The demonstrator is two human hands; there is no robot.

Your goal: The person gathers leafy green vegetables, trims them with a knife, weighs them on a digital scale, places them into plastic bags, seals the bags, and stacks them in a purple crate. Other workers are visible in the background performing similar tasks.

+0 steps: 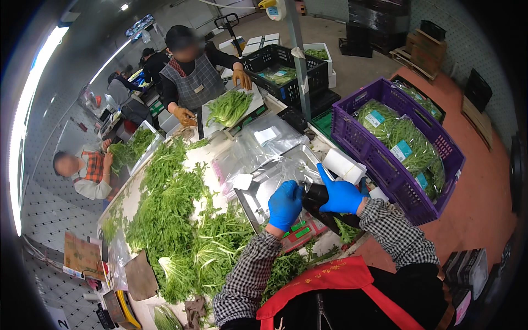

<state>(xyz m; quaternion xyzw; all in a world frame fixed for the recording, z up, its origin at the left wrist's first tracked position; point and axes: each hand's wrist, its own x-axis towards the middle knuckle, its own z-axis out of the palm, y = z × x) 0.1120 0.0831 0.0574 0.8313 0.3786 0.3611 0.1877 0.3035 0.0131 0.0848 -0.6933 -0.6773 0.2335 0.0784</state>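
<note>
Blue gloves cover both my hands. My left hand (pixel 285 205) has its fingers curled at the left side of a black object (pixel 315 195), perhaps a tape dispenser; what lies inside the fingers is hidden. Around the object's right side is my right hand (pixel 341 193), thumb raised. Below them is a metal tray (pixel 250 203) holding clear plastic film, above a scale with a red panel (pixel 302 234) and green displays. Clear plastic bags (pixel 270 130) lie beyond the tray. Loose frisée-like greens (pixel 173 206) are heaped left of my hands.
A purple crate (pixel 396 174) with bagged greens stands at the right, beside a metal post (pixel 301 66). Across the table, a person in orange gloves (pixel 184 116) stands at greens on a scale (pixel 231 108). Another person handles greens at the left. A white box (pixel 344 166) lies near my right hand.
</note>
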